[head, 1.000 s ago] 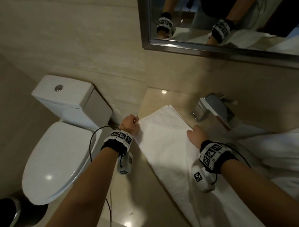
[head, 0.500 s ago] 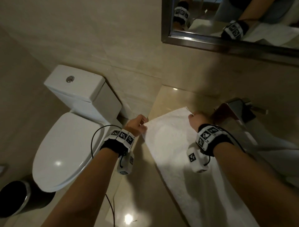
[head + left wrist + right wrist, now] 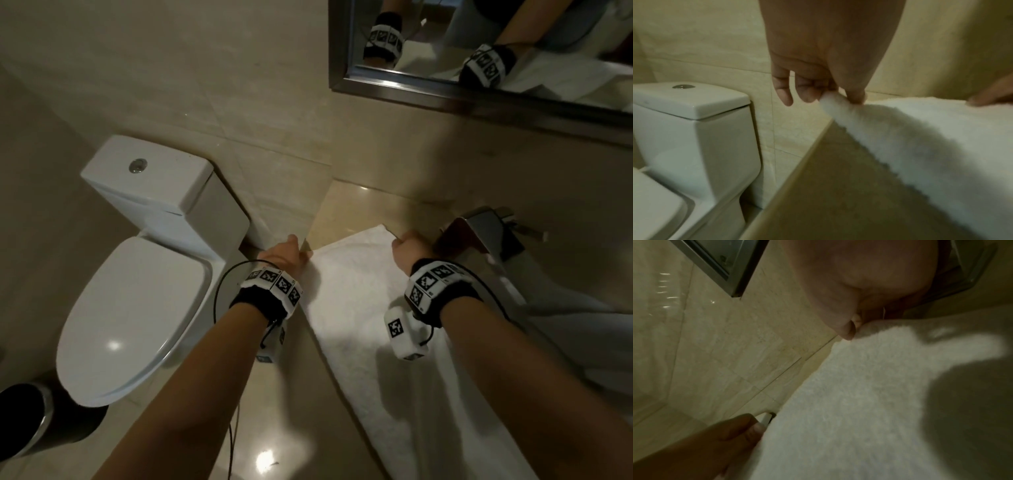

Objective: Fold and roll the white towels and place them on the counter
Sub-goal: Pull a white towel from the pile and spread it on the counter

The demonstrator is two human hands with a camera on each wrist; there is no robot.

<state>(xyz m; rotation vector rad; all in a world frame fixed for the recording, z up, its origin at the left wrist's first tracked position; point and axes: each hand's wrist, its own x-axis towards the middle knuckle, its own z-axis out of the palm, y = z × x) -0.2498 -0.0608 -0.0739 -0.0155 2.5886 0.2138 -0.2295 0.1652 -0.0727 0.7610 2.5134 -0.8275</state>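
A long white towel (image 3: 363, 308) lies folded lengthwise on the beige counter (image 3: 284, 394), running from the back wall toward me. My left hand (image 3: 291, 253) pinches its far left corner (image 3: 833, 100) between thumb and fingers, at the counter's left edge. My right hand (image 3: 407, 245) pinches the far right corner (image 3: 867, 327), just left of the faucet. Both corners are lifted slightly off the counter. The towel (image 3: 859, 402) fills the lower right of the right wrist view, and my left hand (image 3: 740, 426) shows at its other corner.
A chrome faucet (image 3: 486, 233) stands right of my right hand, with more white towel (image 3: 582, 329) heaped beyond it. A mirror (image 3: 479, 51) hangs above. A white toilet (image 3: 137, 291) and a black bin (image 3: 27, 421) sit left of the counter.
My right hand slid from the towel's surface up to its far right corner and took hold of it. My left hand stayed at the left corner. The head view shifted.
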